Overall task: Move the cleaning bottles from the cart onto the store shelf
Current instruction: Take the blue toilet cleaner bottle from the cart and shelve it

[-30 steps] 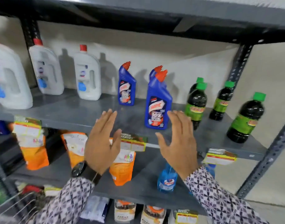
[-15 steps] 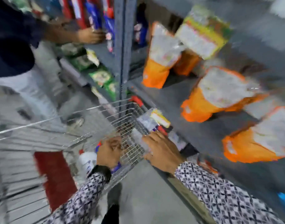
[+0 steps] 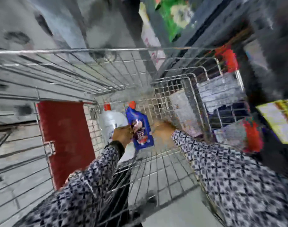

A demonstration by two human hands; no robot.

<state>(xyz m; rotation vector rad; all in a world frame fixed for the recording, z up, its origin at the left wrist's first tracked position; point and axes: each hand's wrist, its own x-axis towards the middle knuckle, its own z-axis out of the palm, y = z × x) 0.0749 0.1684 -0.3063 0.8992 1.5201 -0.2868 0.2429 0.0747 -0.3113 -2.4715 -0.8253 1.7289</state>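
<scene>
I am looking down into a wire cart (image 3: 107,50). A blue cleaning bottle (image 3: 144,130) with an orange-red cap stands in its bottom, beside a white bottle (image 3: 109,120) with a red cap on its left. My left hand (image 3: 122,134) is curled against the blue bottle's left side, fingers on its label. My right hand (image 3: 162,130) is a blur just right of the blue bottle; whether it touches the bottle is unclear. Both patterned sleeves reach into the cart.
A red flap (image 3: 64,136) hangs on the cart's left inner side. A smaller wire basket section (image 3: 195,89) holds pale packets. The store shelf edge with a yellow price tag (image 3: 279,120) lies at the right. The picture is motion-blurred.
My view swung from the shelf down into the cart. Both hands dropped from in front of the shelf into the cart, and my left hand has closed on the blue bottle.
</scene>
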